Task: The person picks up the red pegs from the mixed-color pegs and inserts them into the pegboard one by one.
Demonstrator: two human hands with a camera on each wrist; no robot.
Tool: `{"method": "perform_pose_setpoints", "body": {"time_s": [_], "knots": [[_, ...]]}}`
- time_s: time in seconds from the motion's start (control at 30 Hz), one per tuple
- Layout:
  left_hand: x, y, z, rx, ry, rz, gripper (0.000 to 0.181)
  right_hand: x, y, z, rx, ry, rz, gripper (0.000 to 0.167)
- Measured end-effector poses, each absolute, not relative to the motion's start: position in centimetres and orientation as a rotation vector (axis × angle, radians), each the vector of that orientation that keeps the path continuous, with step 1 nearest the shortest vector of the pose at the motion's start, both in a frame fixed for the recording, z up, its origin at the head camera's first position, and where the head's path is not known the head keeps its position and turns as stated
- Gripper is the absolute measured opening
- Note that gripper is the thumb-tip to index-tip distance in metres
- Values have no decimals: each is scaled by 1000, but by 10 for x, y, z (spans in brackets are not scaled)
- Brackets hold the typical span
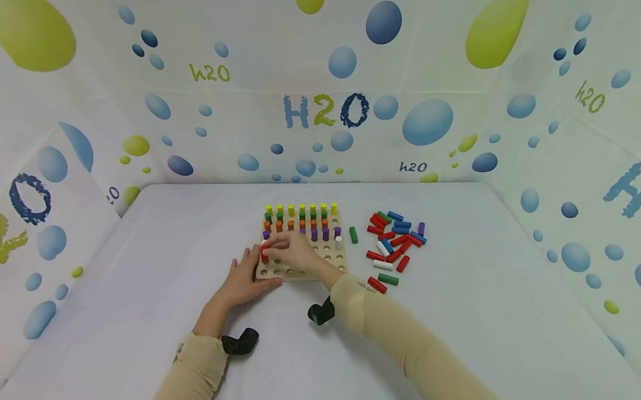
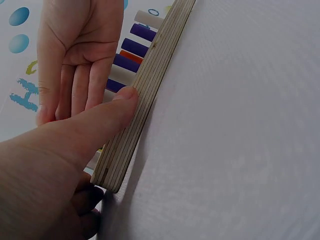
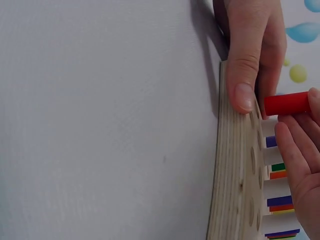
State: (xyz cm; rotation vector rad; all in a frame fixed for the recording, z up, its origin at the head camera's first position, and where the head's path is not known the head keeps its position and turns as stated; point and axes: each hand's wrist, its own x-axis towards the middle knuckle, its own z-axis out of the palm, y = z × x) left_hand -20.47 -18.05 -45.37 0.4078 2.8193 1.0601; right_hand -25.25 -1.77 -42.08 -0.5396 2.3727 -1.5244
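Note:
A wooden pegboard (image 1: 301,278) lies on the table with upright pegs in rows: yellow at the back, then green, orange, purple and white. My left hand (image 1: 242,282) holds its near left corner, thumb (image 2: 107,117) against the front edge and the other fingers along the left side. Between thumb and fingertips my right hand (image 1: 297,252) pinches a red peg (image 3: 287,103), upright over the left end of the board, just in front of the white row. Whether its lower end sits in a hole cannot be told. Part of the white row hides behind the right hand.
Loose red, blue, white and green pegs lie in a scattered pile (image 1: 394,255) to the right of the board, with one purple peg (image 1: 421,229) at its far side. A single green peg (image 1: 353,235) lies close to the board's right edge. Patterned cloth walls surround the table.

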Motion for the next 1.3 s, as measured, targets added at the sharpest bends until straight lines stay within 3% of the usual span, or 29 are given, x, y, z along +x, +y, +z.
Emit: {"method": "perform_pose_setpoints", "body": {"time_s": [0.8, 1.3], "knots": [[-206, -179, -455, 406, 2814, 1048, 98, -251, -22, -433, -550, 2441, -1502, 16], [-206, -180, -455, 380, 2819, 1017, 98, -248, -26, -430, -608, 2498, -1447, 25]]}}
